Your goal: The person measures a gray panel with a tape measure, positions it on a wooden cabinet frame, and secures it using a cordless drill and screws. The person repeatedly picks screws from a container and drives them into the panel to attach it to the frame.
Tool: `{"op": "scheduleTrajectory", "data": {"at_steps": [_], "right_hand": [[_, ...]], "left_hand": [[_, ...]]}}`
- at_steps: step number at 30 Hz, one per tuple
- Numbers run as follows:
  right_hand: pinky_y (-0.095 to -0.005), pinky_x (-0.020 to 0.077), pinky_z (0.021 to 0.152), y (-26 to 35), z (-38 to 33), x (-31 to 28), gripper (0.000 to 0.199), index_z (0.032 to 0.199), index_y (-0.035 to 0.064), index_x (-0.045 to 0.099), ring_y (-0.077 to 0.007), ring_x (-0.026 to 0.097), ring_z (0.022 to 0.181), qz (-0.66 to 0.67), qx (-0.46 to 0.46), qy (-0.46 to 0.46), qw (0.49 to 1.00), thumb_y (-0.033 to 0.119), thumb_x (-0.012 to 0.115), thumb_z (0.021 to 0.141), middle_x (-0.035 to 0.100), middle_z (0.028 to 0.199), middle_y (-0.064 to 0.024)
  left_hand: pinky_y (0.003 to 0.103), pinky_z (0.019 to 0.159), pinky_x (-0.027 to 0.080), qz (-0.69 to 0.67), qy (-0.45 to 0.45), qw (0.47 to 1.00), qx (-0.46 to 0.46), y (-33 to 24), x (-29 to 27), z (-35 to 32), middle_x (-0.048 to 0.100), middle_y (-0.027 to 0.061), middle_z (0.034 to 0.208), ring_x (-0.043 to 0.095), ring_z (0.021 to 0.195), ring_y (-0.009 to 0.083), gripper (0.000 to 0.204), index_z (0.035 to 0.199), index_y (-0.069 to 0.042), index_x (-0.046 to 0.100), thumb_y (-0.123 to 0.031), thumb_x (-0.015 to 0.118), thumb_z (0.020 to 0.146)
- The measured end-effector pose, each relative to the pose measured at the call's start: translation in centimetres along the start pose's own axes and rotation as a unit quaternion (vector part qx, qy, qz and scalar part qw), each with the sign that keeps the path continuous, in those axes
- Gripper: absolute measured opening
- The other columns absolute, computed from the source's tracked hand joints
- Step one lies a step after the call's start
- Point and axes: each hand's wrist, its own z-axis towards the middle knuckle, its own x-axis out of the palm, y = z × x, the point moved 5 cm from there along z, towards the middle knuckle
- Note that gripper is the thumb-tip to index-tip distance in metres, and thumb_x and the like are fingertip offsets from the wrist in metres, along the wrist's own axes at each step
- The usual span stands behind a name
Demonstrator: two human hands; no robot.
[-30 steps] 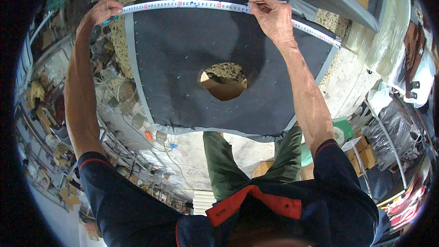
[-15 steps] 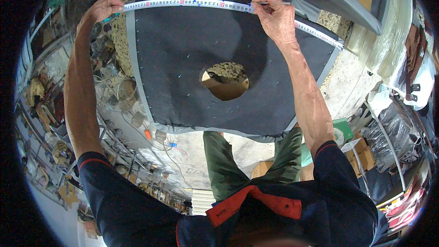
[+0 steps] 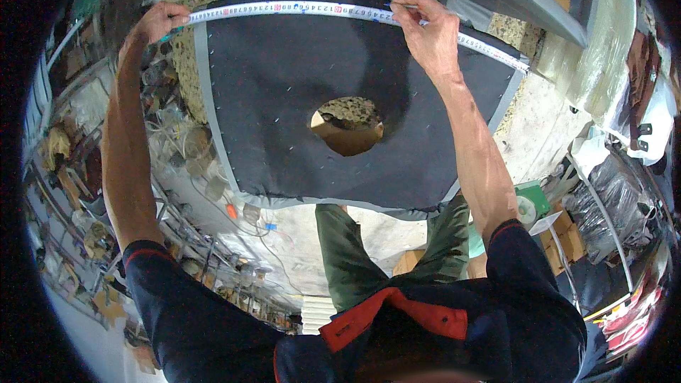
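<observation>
Flanking the black panel (image 3: 262, 128), clutter (image 3: 195, 142) lines the pale floor (image 3: 294, 234).

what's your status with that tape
Left hand pinching tape measure, right hand touching it. Tape measure along far edge of dark panel. Right hand hides part.

Workshop, shown by the measuring tape (image 3: 312, 8) across a black panel (image 3: 262, 99), cluttered parts (image 3: 193, 142) at left, and cardboard boxes (image 3: 565, 237) at right.

Matt cloth panel (image 3: 277, 110), smooth tape measure (image 3: 294, 8), glossy clear plastic sheeting (image 3: 594, 64)
</observation>
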Motion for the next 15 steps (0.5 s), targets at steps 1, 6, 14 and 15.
{"op": "scheduleTrajectory", "data": {"at_steps": [1, 6, 14, 15], "right_hand": [[-0.0294, 0.0548, 0.071, 0.3, -0.3, -1.0, 0.012, 0.1, 0.0049, 0.071, -0.0168, 0.072, 0.078, -0.007, -0.045, -0.034, 0.998, 0.008, 0.071, 0.088, 0.074, 0.087, -0.006], [-0.0346, 0.0551, 0.07, -0.2, -3.2, -6.8, 0.014, 0.106, 0.0091, 0.069, -0.0296, 0.071, 0.077, -0.197, -0.064, 0.0, 0.978, 0.01, 0.064, 0.092, 0.072, 0.089, -0.01], [-0.0434, 0.0521, 0.048, 4.1, -13.1, -13.8, 0.02, 0.097, 0.0068, 0.061, -0.0308, 0.066, 0.056, -0.348, 0.017, 0.208, 0.914, 0.015, 0.066, 0.079, 0.063, 0.061, -0.0111], [-0.0451, 0.0528, 0.051, 5.3, -14.0, -14.1, 0.02, 0.099, 0.0069, 0.061, -0.0305, 0.067, 0.057, -0.331, 0.012, 0.214, 0.919, 0.017, 0.064, 0.081, 0.064, 0.062, -0.0118]], "left_hand": [[0.035, 0.079, 0.049, -0.01, -0.002, 1.0, -0.001, -0.3, 0.1, -0.5, 0.067, 0.009, 0.084, 0.062, 0.083, 0.0173, 0.027, 0.106, -0.003, 0.072, -0.026, 0.067, 0.092], [0.031, 0.067, 0.044, -0.117, 0.031, 0.992, 0.045, -3.7, 2.4, -6.2, 0.058, 0.0021, 0.073, 0.052, 0.073, 0.0112, 0.015, 0.092, -0.002, 0.066, -0.016, 0.062, 0.09], [0.028, 0.07, 0.051, -0.264, 0.238, 0.932, -0.066, -25.2, 12.8, -16.1, 0.069, 0.0009, 0.093, 0.06, 0.08, 0.0107, 0.047, 0.121, -0.007, 0.065, -0.012, 0.081, 0.078], [0.028, 0.064, 0.051, -0.239, 0.238, 0.941, -0.046, -29.8, 13.6, -17.2, 0.07, 0.0058, 0.092, 0.062, 0.073, 0.0104, 0.048, 0.127, -0.01, 0.061, -0.014, 0.077, 0.082]]}}
